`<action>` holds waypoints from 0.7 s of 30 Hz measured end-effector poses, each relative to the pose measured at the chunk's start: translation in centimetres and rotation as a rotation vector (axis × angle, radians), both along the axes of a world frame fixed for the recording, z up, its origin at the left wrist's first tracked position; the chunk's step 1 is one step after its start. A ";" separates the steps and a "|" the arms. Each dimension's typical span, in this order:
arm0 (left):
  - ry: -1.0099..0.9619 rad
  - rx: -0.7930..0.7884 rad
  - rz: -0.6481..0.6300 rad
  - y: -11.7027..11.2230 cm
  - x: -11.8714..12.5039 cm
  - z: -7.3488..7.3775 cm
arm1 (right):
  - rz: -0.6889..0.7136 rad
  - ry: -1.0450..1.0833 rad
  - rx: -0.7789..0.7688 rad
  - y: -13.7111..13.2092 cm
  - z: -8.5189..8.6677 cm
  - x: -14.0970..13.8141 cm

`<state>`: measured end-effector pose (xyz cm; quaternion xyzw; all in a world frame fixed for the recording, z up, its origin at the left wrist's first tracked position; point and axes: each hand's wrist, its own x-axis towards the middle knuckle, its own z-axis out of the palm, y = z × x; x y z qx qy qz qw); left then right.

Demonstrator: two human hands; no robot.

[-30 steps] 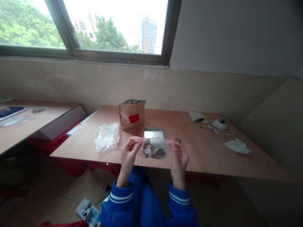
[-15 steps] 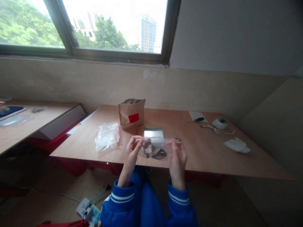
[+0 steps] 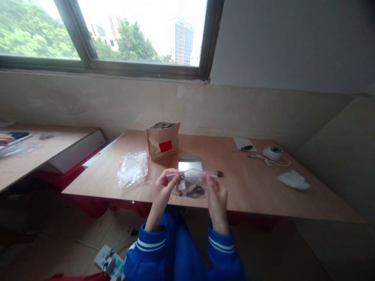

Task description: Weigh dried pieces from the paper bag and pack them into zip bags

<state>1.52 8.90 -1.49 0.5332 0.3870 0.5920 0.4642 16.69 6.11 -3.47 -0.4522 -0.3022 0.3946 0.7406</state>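
Note:
A clear zip bag point(image 3: 191, 191) with a pinkish strip along its top hangs between my two hands at the table's front edge. Brown, dried-looking pieces and a small white packet show through its plastic. My left hand point(image 3: 162, 189) pinches the left end of the strip, and my right hand point(image 3: 217, 195) pinches it toward the right end. Just behind the bag lies a flat device with a shiny pale top point(image 3: 190, 163), partly covered by it. One small brown piece point(image 3: 219, 174) rests on the table beyond my right hand.
A brown paper pouch point(image 3: 163, 142) with a red label stands open at the back. Left of it lies a stack of clear bags point(image 3: 132, 169). On the right are a screwdriver point(image 3: 246, 148), a white dome camera point(image 3: 272, 152) and a crumpled white item point(image 3: 293, 180). Another person's hand point(image 3: 6, 138) shows far left.
My right hand has shifted slightly left along the strip, uncovering the small brown piece. The bag's mouth bulges more. At far left, the other person's hand has come further into view.

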 end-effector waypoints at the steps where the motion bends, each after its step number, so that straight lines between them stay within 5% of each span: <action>1: 0.005 0.001 0.004 0.0 -0.1 0.0 | -0.006 -0.004 0.002 0.0 0.0 0.0; 21: -0.012 -0.049 0.068 -0.3 0.4 -0.2 | -0.190 -0.073 -0.023 0.1 -1.0 0.0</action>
